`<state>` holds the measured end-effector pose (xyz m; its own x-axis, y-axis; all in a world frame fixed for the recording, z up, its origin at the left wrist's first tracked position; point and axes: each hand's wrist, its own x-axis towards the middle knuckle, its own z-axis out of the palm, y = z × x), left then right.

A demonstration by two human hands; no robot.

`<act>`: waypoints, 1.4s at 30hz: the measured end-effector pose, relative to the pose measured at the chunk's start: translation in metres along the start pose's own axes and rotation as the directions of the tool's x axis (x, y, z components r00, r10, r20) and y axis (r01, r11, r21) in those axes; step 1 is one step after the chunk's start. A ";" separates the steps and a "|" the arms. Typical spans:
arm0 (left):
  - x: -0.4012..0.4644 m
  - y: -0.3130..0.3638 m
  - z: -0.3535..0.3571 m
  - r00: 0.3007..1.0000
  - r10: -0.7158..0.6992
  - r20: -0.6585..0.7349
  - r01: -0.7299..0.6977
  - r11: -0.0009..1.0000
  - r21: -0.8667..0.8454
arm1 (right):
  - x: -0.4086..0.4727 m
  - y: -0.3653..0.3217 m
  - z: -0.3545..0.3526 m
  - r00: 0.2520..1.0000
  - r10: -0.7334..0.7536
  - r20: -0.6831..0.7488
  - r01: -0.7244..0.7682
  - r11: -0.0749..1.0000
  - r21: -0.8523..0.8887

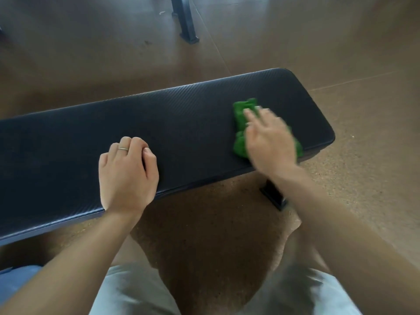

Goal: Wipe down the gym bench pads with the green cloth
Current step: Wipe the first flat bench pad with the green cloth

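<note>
You're mid-wipe: your right hand (pixel 268 142) lies on the green cloth (pixel 241 128), fingers out fairly straight and pressing it flat against the bench pad (pixel 193 114) close to its right end. It's motion-blurred, so I can't swear the thumb isn't hooked round an edge. Your left hand (pixel 127 169) rests near the pad's front edge, fingers curled under, gripping nothing, looks like it's just bracing. How much is already clean I honestly can't tell; the black surface looks the same all over, so I'd count the long stretch to the left as still to do. Nothing sits on the pad except that left hand. A dark frame leg (pixel 185 21) stands on the floor (pixel 363 64) beyond.
</note>
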<state>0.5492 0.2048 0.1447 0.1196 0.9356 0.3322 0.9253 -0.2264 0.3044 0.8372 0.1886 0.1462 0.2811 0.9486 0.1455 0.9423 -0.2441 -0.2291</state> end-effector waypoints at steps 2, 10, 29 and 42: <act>-0.001 0.000 0.001 1.000 -0.001 -0.006 0.001 1.000 0.008 | 0.006 0.034 -0.013 0.985 0.174 0.008 -0.174 0.985 0.012; -0.001 0.000 0.002 1.000 0.003 -0.008 -0.003 1.000 0.027 | -0.079 -0.127 0.026 0.994 -0.097 -0.041 0.103 0.983 0.152; 0.003 -0.004 0.003 0.999 0.012 -0.047 -0.012 1.000 -0.002 | 0.090 -0.066 0.019 0.980 0.160 0.114 -0.161 0.987 -0.006; -0.002 -0.002 0.003 0.980 -0.107 -0.168 0.086 0.988 -0.128 | 0.030 -0.134 0.030 0.711 -0.671 0.212 0.665 0.739 0.107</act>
<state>0.5479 0.2046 0.1408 -0.0420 0.8955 0.4430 0.8785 -0.1780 0.4432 0.7142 0.2561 0.1528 -0.4709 0.8806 0.0535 0.8636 0.4725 -0.1758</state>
